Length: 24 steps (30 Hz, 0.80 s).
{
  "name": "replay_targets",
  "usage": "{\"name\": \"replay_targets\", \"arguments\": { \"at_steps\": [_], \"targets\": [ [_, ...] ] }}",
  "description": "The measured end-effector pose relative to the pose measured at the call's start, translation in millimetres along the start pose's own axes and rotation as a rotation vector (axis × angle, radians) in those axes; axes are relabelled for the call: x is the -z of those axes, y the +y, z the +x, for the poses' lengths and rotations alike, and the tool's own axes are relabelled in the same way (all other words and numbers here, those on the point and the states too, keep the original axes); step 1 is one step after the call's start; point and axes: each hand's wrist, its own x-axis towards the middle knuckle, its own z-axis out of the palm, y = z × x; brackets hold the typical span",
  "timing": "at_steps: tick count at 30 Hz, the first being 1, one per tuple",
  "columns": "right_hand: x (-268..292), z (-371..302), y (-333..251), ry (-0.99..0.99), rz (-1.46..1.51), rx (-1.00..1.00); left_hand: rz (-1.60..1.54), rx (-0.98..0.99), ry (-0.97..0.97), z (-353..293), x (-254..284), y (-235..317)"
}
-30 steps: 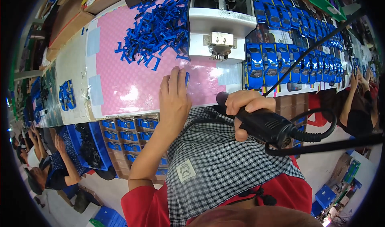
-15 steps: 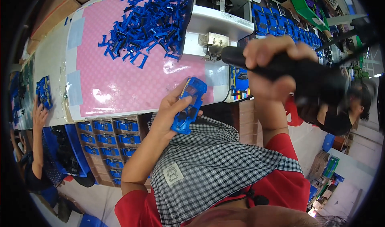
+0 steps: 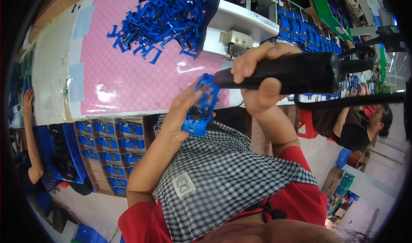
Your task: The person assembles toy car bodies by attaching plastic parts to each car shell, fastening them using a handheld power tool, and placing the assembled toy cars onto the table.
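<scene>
A blue toy car body with clear window parts lies in my left hand, the fingers wrapped round its side and the thumb along it. My right hand grips a thick black corded power screwdriver, held nearly level. Its tip end meets the upper right edge of the car body. Whether the tip touches a screw there is hidden.
A heap of blue plastic frames lies on the pink mat. Behind stands a grey metal machine, with rows of blue car bodies to its right. A compartment box holds more below the table. Co-workers sit at both sides.
My right hand has brought the screwdriver left, up against the car body, which was apart from it before. At far left, a co-worker's hand and a blue piece have shifted away.
</scene>
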Motion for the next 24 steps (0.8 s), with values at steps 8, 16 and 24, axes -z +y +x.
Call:
{"name": "replay_targets", "arguments": {
  "at_steps": [8,16,24],
  "targets": [
    [-9.6,-6.7,25.5,0.072,-0.004,0.082,-0.011,-0.019,0.002,-2.2,-3.3,-1.9],
    [-13.5,-2.0,44.7,-0.003,0.098,-0.037,0.025,-0.022,0.072,-3.0,-9.9,-5.4],
    [-3.7,13.4,44.0,-0.334,0.306,-0.167,0.023,0.012,0.054,-1.9,-9.7,-0.3]
  ]
}}
